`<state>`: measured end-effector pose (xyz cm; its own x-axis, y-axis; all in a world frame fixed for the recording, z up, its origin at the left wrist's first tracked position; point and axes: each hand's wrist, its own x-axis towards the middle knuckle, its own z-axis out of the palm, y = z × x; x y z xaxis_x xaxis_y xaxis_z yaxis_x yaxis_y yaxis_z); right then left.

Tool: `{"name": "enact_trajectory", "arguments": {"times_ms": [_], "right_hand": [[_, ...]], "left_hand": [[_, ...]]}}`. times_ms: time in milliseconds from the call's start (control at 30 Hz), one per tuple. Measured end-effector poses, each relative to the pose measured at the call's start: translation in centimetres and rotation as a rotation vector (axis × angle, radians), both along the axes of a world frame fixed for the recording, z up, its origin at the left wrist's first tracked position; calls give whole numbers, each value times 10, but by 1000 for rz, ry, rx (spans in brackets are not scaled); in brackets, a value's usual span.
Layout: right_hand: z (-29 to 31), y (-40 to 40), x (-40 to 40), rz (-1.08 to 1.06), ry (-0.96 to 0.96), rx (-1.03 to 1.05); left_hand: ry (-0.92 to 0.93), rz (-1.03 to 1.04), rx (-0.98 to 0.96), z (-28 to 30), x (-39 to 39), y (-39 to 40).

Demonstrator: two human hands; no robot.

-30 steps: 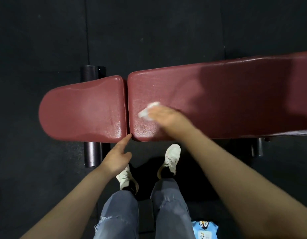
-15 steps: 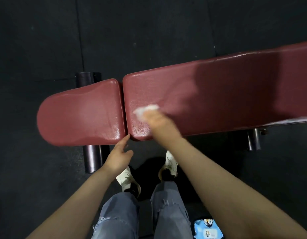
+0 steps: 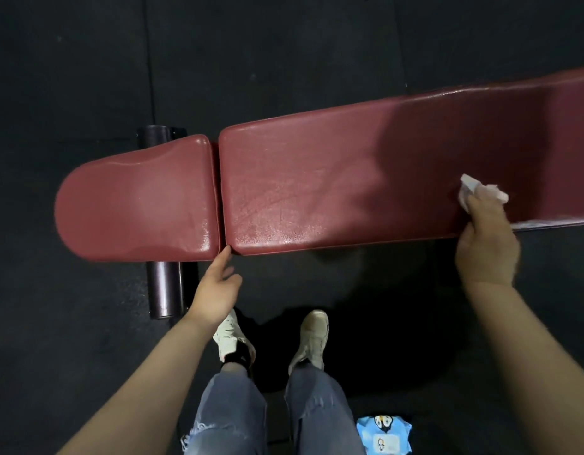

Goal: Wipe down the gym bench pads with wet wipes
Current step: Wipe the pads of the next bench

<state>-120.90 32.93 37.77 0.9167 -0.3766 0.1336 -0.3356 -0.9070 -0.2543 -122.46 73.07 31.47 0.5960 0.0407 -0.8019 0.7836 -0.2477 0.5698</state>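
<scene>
The long red back pad lies end to end with the seat pad. The right hand grips a wipe, pressed on the back pad. The left hand, relaxed, fingertip touching the pads' gap. A wipes pack lies on the floor.

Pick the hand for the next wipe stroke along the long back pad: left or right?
Right. The right hand already holds the wet wipe on the long back pad. The left hand holds nothing, one finger just touching the gap beside the seat pad.

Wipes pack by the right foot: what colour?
Light blue pack with a penguin picture; head view.
</scene>
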Motion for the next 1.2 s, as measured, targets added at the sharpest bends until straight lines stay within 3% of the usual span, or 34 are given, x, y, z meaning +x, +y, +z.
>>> {"name": "enact_trajectory", "arguments": {"times_ms": [67,133,267,333,433,600,667,733,833,900,1000,1033,1200], "right_hand": [[-14,57,21,-21,39,57],[-32,133,40,116,101,175],[-57,268,35,941,431,228],[-60,251,32,1124,445,217],[-43,158,28,1004,361,282],[0,-16,-8,373,84,59],[-1,-21,-18,92,11,24],[-16,21,-9,-82,-102,128],[-37,137,23,101,-87,308],[-52,213,32,506,165,364],[-63,261,25,1199,455,176],[-62,249,27,1238,457,136],[-31,99,19,963,248,146]], "left_hand": [[-7,39,7,1,-3,-7],[-27,69,11,1,-7,-11],[-69,79,-8,-1,-8,-8],[-85,58,-10,-1,-9,-7],[-61,47,-17,1,-13,-6],[-45,36,-42,3,-12,-7],[-43,57,-46,4,-12,-8],[-43,68,-46,6,-13,-9],[-57,64,-57,7,-15,-7],[-77,30,-52,6,-14,-2],[-115,-65,-41,1,-12,6],[-100,-59,-35,0,-13,8],[-32,-41,-37,2,-16,5]]}}
